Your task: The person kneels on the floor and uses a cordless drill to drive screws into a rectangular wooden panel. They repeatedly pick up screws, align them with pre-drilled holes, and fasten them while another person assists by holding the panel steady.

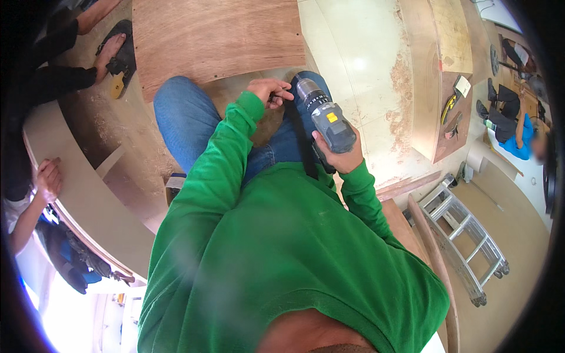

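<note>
In my right hand (pixel 347 154) is a cordless drill (pixel 331 120), grey and black with a yellow patch, its chuck pointing up and away to the left. My left hand (pixel 271 92) is near the chuck, its fingers drawn together; whatever is between them is too small to make out. A black strap (pixel 300 135) runs from beside the left fingers down over my lap. Just beyond my knees lies a reddish-brown wooden panel (pixel 218 38), with small dark spots along its near edge.
On the right, a long wooden box (pixel 438 112) carries a yellow-and-black tool (pixel 451 107). A folded metal ladder (pixel 465 232) lies further back. At left, a person's hand (pixel 49 179) rests on a curved board (pixel 76 170); a sandaled foot (pixel 112 56) is near the panel. Another person (pixel 517 126) sits far right.
</note>
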`<state>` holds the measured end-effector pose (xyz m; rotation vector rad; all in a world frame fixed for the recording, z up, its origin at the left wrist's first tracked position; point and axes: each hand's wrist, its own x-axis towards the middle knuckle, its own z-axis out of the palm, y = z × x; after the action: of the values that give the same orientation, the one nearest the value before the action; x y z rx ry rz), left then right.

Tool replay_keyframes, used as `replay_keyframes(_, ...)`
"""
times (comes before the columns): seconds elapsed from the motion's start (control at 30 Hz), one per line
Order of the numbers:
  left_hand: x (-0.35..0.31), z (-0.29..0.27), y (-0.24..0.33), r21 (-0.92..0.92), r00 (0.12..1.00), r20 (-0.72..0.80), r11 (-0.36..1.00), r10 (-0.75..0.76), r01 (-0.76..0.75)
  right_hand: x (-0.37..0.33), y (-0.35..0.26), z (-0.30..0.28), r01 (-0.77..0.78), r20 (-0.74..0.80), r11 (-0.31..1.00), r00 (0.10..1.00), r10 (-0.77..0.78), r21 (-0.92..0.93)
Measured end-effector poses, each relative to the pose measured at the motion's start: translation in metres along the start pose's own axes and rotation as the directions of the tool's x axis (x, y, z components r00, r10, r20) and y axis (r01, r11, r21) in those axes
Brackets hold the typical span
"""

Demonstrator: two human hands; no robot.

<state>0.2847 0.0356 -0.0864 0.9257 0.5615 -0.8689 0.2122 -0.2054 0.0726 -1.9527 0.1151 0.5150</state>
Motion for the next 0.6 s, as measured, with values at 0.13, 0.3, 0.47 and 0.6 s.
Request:
replay_keyframes(0.13, 0.002, -0.001, -0.008, -0.074, 0.999, 0.042, 0.997, 0.03, -0.027, 0.006, -0.016, 0.001, 0.044, 0.032, 0.995, 0.999, -0.041, -0.094)
replay_keyframes(0.3, 0.012, 0.001, -0.011, -0.394, 0.989, 0.05, 0.913, 0.139, -0.108, 0.012, -0.026, -0.003, -0.006, 0.049, 0.997, 0.999, 0.01, -0.074)
replay_keyframes(0.47, 0.019, 0.005, -0.014, -0.59, 0.967, 0.05, 0.789, 0.249, -0.173, 0.022, -0.027, -0.005, -0.019, 0.07, 0.996, 0.997, 0.025, -0.084)
replay_keyframes(0.6, 0.023, 0.01, -0.012, -0.697, 0.963, 0.063, 0.702, 0.262, -0.145, 0.03, -0.024, -0.003, -0.017, 0.057, 0.998, 0.998, 0.02, -0.06)
